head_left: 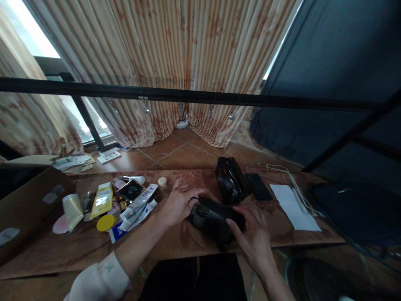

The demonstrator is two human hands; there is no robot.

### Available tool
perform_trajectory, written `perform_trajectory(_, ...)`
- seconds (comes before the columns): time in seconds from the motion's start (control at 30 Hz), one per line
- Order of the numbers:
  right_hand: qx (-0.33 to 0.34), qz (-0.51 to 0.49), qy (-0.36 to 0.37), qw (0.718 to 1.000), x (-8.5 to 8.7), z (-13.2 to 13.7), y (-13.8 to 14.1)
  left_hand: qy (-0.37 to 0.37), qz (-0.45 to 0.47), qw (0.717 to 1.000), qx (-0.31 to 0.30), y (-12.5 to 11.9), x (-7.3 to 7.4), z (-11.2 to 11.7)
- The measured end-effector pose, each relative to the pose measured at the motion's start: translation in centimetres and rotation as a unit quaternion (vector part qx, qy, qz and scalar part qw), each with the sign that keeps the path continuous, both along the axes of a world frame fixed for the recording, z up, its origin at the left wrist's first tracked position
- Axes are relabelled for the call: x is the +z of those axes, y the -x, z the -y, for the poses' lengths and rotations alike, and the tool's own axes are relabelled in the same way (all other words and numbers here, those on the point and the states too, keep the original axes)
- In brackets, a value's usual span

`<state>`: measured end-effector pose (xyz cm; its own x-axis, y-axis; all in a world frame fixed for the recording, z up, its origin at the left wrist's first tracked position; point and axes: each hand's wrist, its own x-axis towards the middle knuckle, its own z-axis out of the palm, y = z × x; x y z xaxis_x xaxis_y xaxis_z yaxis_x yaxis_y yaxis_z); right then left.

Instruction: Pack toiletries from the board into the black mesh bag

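A black glossy pouch [213, 217] lies on the brown patterned table [78, 251] in front of me. My left hand [178, 202] rests on its left end, fingers curled over the edge. My right hand [253, 236] grips its right end with bent fingers. A second black pouch [230, 179] stands just behind it. To the left lies a pile of cosmetics: a yellow sachet [102, 200], white tubes [138, 205], a yellow round lid [105, 223] and a dark square compact [130, 190].
A black phone [258, 187] and a white sheet [294, 207] with a white cable [296, 184] lie to the right. A dark bag [354, 209] sits at far right. A cardboard box [28, 200] stands at left. A black bar [188, 95] crosses the view before striped curtains.
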<state>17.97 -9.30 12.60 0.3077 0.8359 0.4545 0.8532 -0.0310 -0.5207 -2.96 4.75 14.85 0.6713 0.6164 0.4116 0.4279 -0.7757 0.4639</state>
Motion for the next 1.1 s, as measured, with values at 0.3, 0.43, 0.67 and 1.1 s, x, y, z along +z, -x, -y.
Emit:
perform_trajectory(0.3, 0.051, 0.080, 0.041, 0.995, 1.1, -2.1, 1.4, -0.012, -0.019, 1.000, -0.017, 0.2, 0.2, 0.0)
perform_trajectory(0.43, 0.053, 0.071, 0.055, 0.995, 1.4, -3.1, 1.9, -0.013, -0.028, 0.999, -0.016, 0.2, 0.2, 0.1)
perform_trajectory(0.67, 0.069, 0.098, 0.080, 0.990, 1.8, -3.6, 2.0, -0.002, -0.012, 1.000, -0.008, 0.3, 0.0, 0.4)
perform_trajectory(1.1, 0.145, 0.013, 0.112, 0.983, 4.6, -6.3, 2.3, 0.017, 0.109, 0.988, 0.107, 1.3, -1.0, 1.2)
